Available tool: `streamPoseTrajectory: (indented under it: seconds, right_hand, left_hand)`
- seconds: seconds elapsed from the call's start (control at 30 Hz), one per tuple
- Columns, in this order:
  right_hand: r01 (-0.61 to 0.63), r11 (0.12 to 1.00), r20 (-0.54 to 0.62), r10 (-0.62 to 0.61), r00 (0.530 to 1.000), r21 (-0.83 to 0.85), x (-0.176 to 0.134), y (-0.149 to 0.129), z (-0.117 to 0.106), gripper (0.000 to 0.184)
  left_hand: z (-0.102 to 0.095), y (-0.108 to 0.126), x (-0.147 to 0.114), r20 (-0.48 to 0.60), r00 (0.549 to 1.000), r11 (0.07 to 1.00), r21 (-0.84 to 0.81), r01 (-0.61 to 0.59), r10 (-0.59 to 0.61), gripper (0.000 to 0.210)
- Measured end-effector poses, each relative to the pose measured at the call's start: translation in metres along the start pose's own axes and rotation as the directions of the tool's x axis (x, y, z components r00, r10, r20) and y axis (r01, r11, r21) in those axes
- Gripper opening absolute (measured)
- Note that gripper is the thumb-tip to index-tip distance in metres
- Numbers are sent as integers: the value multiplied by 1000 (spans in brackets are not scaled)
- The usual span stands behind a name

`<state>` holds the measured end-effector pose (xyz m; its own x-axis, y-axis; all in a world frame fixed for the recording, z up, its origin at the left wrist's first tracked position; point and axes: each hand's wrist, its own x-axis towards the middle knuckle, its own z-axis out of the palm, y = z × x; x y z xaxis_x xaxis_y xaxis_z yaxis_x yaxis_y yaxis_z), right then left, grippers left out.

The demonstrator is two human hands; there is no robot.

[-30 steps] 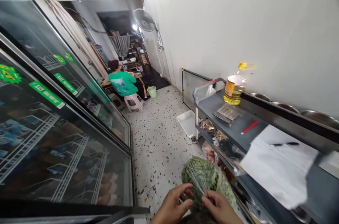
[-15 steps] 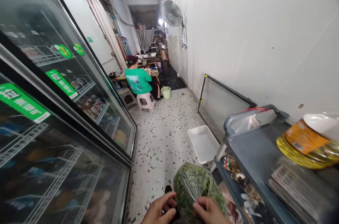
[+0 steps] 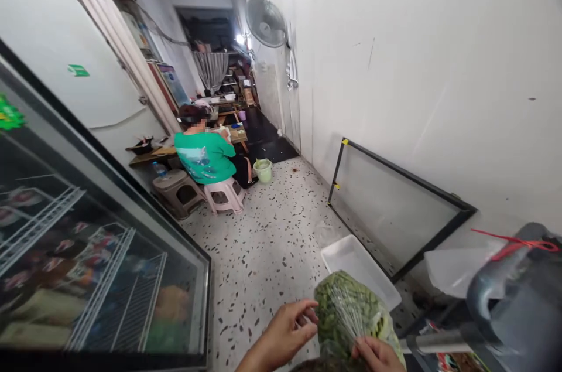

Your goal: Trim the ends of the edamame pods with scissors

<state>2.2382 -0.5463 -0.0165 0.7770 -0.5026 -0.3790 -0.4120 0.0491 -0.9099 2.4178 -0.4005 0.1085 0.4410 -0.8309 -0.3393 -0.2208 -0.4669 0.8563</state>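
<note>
Pinching the gathered plastic of a clear bag of green vegetables (image 3: 333,307), the right hand (image 3: 375,354) sits at the bottom of the view. The left hand (image 3: 285,334) is just left of the bag, its grip loose, fingers curled and parted from the thumb; whether its fingertips touch the plastic cannot be told. The bag is low and right of centre, covering part of a white tray (image 3: 346,255) on the speckled floor (image 3: 259,266). Past the tray, a dark frame (image 3: 408,174) leans against the wall (image 3: 417,38). A grey cart (image 3: 527,307) is at lower right, a glass-fronted fridge (image 3: 118,255) at left. Farther off, a person in a green top (image 3: 204,155) sits on a pink stool (image 3: 223,196) beside a pale green bucket (image 3: 263,173).
</note>
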Motion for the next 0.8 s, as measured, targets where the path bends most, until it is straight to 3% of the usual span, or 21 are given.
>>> streamPoseTrajectory:
  seconds: [0.1,0.23,0.4,0.53,0.7,0.8]
  right_hand:
    - [2,999,39,-4,999,53,62,-15,7,60]
    - [41,996,83,-47,995,77,172,-42,9,43]
    - [59,995,124,-70,990,85,323,-124,10,38]
    - [115,993,218,-111,970,-7,425,-197,13,34]
    - [127,991,335,-104,937,-49,549,-247,25,36]
    - [146,987,320,-120,940,-59,629,-273,30,36]
  left_hand:
    - [-37,-6,58,75,997,999,-44,-15,18,49]
    - [-93,-17,147,130,991,999,-24,-22,25,49]
    - [-181,0,257,23,1000,1000,-2,11,-11,48]
    - [-250,19,328,-63,997,999,-35,30,-32,49]
    - [-329,6,420,-63,995,989,-127,70,-79,48]
    - [-387,-7,489,-17,998,996,-76,55,-57,46]
